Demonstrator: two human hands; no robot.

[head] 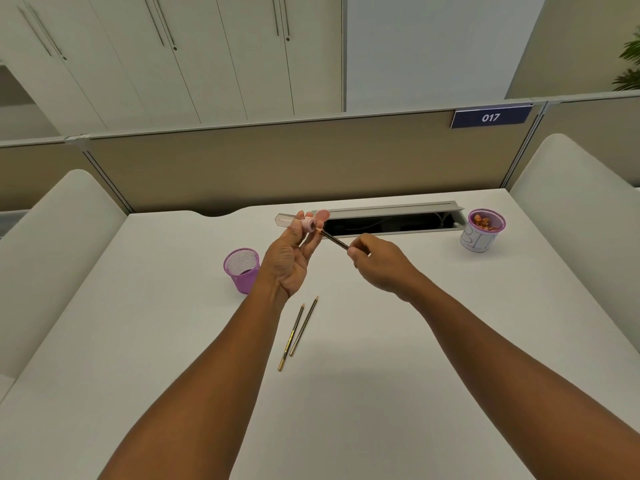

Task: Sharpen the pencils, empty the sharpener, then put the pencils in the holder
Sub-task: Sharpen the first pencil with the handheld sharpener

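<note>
Between the two hands, raised above the middle of the counter (381,341), the pencil and the sharpener meet almost tip to mouth. The left hand (291,258) pinches the sharpener (307,224) at its fingertips, palm turned inward; the pink head faces right, and a clear tube for the shavings sticks out behind it to the left. The right hand (377,259) has its fingers curled round the back part of a dark pencil (334,239), so only the front stretch shows. That pencil's long axis runs up and to the left from the right hand, with its pale tip at or just inside the sharpener's opening; whether it is fully seated cannot be told. The next move seems to turn on that line: the pencil has to stay straight with the hole while one hand twists against the other.

Just below the left wrist, two more pencils (298,332) lie side by side on the counter, tips pointing away from the person, nearer the left hand. The empty purple mesh holder (242,270) stands just left of the left hand, within easy reach. A second purple mesh cup (485,230) holding orange-brown shavings sits far to the right, near the cable slot, on the right hand's side, likely where the sharpener gets emptied.
</note>
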